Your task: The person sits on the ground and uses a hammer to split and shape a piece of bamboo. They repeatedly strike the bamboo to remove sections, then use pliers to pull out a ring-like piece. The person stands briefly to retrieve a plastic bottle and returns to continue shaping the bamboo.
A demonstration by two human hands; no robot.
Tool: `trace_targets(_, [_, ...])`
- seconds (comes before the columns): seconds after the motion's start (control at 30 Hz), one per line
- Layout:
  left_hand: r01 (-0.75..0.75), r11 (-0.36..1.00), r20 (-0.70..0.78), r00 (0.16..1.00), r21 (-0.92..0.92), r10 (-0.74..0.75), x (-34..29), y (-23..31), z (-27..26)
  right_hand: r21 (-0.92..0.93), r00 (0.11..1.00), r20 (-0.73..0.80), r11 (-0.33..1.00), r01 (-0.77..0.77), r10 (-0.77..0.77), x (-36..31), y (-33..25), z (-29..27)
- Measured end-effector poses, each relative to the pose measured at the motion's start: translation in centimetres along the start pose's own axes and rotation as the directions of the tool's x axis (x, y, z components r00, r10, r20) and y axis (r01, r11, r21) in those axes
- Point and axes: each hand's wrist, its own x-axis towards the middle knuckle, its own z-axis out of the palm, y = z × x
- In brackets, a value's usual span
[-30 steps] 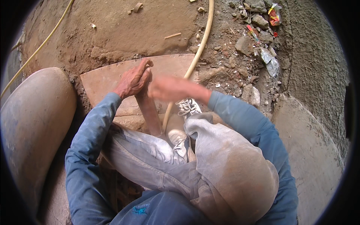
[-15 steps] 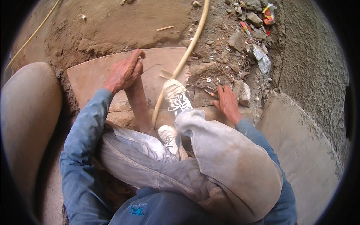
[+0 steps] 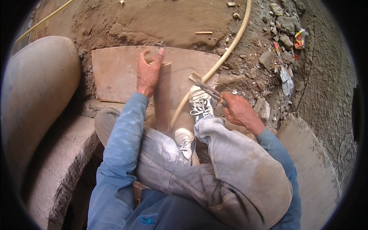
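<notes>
My right hand [image 3: 241, 110] is closed around the handles of metal pliers [image 3: 211, 91], held above the toe of my shoe [image 3: 201, 101]. The pliers' head points up and left, near a short pale chip on a curved board. A brown, dusty tube [image 3: 163, 97] stands upright, slightly blurred, between my left forearm and the shoes. Beside its upper end is my left hand [image 3: 148, 74], with thumb and curled fingers apart and nothing seen between them. Whether that hand touches the tube is hard to tell.
Behind the tube lies the reddish curved board [image 3: 115, 73]. A cream hose [image 3: 234, 42] runs past the shoes. Stones, rubble and a crumpled wrapper [image 3: 300, 38] lie at right beside a rough wall [image 3: 326, 84]. A large rounded dusty form [image 3: 42, 96] stands at left.
My right hand has lifted the pliers off the ground and brought them over the shoe. My left hand has moved off the tube's top to its side, and the tube stands straighter.
</notes>
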Motion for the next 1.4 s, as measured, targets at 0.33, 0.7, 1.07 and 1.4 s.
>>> trace_targets(0.33, [-0.068,0.992,0.082,0.994,-0.110,0.077,-1.9,0.0,0.5,-0.409,0.974,-0.108,0.902,0.139,-0.199,5.3,-6.2,-1.2])
trace_targets(0.7, [-0.086,0.995,0.049,0.995,-0.045,0.089,-1.4,-1.1,1.2,-0.587,0.965,-0.173,0.807,0.061,-0.199,6.3,-7.3,-1.9])
trace_targets(1.07, [-0.063,0.991,0.060,0.996,-0.115,0.070,-1.4,-0.8,1.1,0.070,0.916,0.402,0.997,-0.030,-0.001,9.6,-4.7,-3.3])
trace_targets(1.4, [0.035,0.977,0.137,0.991,-0.212,-0.006,-1.1,-0.8,0.6,0.434,0.993,0.110,0.901,-0.011,-0.041,7.2,-5.4,3.5])
